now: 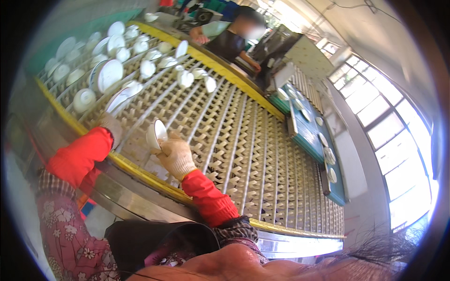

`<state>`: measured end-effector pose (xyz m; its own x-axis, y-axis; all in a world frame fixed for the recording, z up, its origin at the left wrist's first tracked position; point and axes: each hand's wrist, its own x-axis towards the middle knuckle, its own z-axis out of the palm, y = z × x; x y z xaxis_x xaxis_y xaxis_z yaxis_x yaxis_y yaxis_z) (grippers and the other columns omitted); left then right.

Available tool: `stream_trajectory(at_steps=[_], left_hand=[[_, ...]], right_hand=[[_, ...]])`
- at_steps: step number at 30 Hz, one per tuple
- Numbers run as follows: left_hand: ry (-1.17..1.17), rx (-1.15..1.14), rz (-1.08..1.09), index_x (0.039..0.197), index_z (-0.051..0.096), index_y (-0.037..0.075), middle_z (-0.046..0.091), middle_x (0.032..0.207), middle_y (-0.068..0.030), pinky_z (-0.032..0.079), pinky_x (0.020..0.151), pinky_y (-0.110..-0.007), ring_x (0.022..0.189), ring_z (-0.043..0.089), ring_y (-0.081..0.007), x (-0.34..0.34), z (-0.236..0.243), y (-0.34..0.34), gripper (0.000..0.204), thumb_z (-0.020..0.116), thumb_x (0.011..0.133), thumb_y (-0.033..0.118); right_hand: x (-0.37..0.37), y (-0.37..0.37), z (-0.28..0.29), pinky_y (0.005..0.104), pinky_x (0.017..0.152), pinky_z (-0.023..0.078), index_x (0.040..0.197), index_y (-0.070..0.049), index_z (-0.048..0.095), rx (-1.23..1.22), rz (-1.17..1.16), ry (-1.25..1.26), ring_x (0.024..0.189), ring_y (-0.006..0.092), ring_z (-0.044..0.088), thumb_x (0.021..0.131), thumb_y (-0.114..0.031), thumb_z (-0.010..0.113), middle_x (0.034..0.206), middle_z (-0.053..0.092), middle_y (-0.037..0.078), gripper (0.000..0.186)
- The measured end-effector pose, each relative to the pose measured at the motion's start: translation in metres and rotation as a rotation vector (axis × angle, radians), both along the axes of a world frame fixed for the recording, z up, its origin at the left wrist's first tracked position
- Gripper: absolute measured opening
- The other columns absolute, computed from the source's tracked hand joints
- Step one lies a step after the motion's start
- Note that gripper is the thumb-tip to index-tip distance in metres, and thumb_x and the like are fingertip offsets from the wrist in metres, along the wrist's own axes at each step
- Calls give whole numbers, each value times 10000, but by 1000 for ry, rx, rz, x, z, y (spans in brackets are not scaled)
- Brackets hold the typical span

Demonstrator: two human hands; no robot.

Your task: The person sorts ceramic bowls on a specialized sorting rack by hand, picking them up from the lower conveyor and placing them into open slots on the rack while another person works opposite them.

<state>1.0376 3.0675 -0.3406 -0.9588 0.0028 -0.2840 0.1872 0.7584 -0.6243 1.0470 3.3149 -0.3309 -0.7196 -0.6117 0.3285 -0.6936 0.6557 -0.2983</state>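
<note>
A small white bowl (156, 133) with a dark rim is tilted on its side in my right hand (176, 155). That hand wears a cream knit glove, its fingers closed on the bowl over the slatted conveyor (253, 159). My left hand (110, 126), gloved too, is farther left over the yellow near edge. It is at the near end of a long white dish (123, 97) leaning among the pegs; its fingers are too unclear to show whether they grip it. Just beyond stand a large round plate (110, 76) and a small white bowl (85, 100).
Several white bowls and plates (116, 44) crowd the conveyor's far left. Yellow rails (225, 82) run along both sides. Across the belt, a person (225, 44) in a dark apron works. At right, a blue-green belt (309, 124) carries several white dishes beside a pale panel (344, 164).
</note>
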Motion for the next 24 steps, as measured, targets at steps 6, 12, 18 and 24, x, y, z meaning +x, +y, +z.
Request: stream_trajectory(at_steps=[6,12,18,24], left_hand=[[-2,-2,136,1107,763,171,740,1154,-25,468,866,-520,1087,686,-220,3,6,-5,328,490,949,258],[135,65,250,998,786,163,762,1042,-41,468,856,-452,996,709,-220,0,1,-14,266,541,914,222],[224,37,383,1014,784,155,759,1058,-39,467,876,-447,1020,703,-221,-3,-2,-21,266,551,922,246],[116,86,378,1063,777,162,755,1091,-29,482,856,-459,1040,701,-230,6,15,-19,266,566,922,241]], right_hand=[[-8,11,-17,450,723,508,882,3,707,-259,-131,-213,809,403,647,898,-361,685,906,641,231,365],[-18,19,-31,444,742,512,878,16,704,-359,-180,-324,804,389,651,913,-365,661,939,651,223,385],[-18,14,-31,460,773,511,908,15,713,-298,-137,-245,855,403,658,923,-409,638,911,664,239,430],[-17,21,-21,467,796,515,907,-7,733,-246,-111,-334,870,406,663,922,-446,614,896,673,246,455]])
